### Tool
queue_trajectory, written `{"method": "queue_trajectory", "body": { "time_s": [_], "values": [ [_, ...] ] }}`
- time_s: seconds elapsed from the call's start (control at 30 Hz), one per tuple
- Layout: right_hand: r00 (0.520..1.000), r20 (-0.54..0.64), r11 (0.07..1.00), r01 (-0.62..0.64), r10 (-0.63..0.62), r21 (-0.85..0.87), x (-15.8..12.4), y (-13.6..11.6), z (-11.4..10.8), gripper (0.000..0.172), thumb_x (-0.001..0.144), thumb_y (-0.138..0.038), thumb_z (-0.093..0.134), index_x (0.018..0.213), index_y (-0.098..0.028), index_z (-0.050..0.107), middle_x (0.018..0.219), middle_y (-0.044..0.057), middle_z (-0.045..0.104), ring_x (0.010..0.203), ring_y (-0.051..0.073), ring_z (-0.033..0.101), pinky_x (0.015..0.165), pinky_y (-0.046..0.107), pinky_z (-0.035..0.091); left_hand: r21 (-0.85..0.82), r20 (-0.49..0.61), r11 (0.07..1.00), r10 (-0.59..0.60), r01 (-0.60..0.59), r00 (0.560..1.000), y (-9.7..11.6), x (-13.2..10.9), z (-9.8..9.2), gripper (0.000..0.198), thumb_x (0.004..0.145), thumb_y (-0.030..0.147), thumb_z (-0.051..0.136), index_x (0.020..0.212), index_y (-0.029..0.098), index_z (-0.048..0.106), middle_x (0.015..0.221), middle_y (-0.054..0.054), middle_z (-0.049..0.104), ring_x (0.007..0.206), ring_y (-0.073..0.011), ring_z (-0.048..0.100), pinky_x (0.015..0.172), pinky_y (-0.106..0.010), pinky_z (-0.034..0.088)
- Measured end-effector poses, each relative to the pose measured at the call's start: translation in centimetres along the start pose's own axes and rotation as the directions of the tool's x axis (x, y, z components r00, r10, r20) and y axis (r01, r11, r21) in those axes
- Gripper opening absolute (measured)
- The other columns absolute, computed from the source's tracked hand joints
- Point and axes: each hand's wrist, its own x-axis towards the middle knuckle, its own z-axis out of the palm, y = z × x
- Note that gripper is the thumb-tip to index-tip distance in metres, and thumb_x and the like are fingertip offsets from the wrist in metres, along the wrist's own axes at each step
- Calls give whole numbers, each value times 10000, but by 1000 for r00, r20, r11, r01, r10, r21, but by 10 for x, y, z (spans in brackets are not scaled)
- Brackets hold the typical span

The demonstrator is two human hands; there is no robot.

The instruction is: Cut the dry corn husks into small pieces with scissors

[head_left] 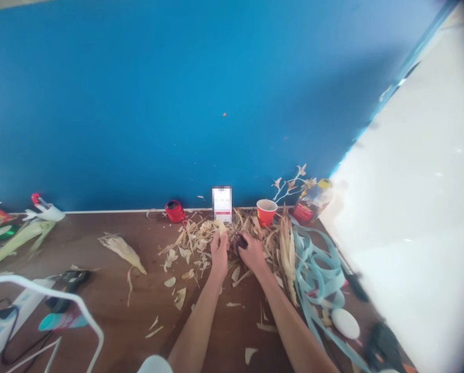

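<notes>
Between the fingers of my left hand (219,249) is a pale piece of dried corn husk (221,228), pinched upright. My right hand (252,253) is closed around the black handles of a pair of scissors (240,242), close beside the left. The blades point towards the husk; whether they touch it is too small to tell. Under and around both hands lies a heap of cut dried husk scraps (196,235), with loose petal-shaped pieces (180,298) scattered nearer to me. A phone with a blurred screen (222,203) stands against the wall just behind the left hand.
At the back are a red paper cup (266,211) and a red round object (174,211). Light blue ribbon (319,264) lies in loops on the right, beside a husk bundle (287,248). Another husk bundle (123,251) lies left. A power strip (16,316) and white curved tube (80,303) occupy the left front.
</notes>
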Motion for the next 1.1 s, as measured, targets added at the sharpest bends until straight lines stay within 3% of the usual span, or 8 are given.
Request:
{"method": "queue_trajectory", "body": {
  "time_s": [0.17,0.53,0.7,0.9,1.1],
  "values": [
    [998,58,997,4,0,-76,-1,2,1,468,718,-156,545,1168,-265,613,1043,22,710,962,209,660,848,285,490,19,9,1000,10,-10,1000,-5,0,-2,422,834,526,525,608,177,453,553,30,389,512,-89,330,523,-220,303],
    [996,89,994,32,-23,-105,-1,3,1,462,725,-145,552,1166,-266,620,1068,24,705,979,211,656,874,292,485,192,32,980,44,-49,999,-1,-1,-3,392,833,475,547,594,175,468,557,22,391,541,-106,340,526,-231,268],
    [993,114,991,25,-10,-130,-2,2,2,453,730,-162,554,1163,-278,618,1060,16,708,991,214,653,861,284,484,172,-23,984,53,-48,998,1,-1,-2,321,797,439,607,645,170,519,577,28,426,545,-95,365,529,-215,288],
    [993,116,990,-2,19,-144,-1,2,2,447,729,-162,537,1158,-260,618,1069,22,705,996,209,651,873,277,473,154,-20,986,68,-64,997,1,1,-3,270,817,438,582,863,172,578,632,35,467,570,-88,408,550,-208,335],
    [992,122,987,11,9,-161,-2,3,3,433,729,-154,525,1138,-259,624,1059,17,708,985,207,654,843,266,475,69,-28,997,48,-46,998,0,1,-3,291,798,453,610,776,166,561,575,50,411,523,-71,368,526,-201,311]
  ]
}}
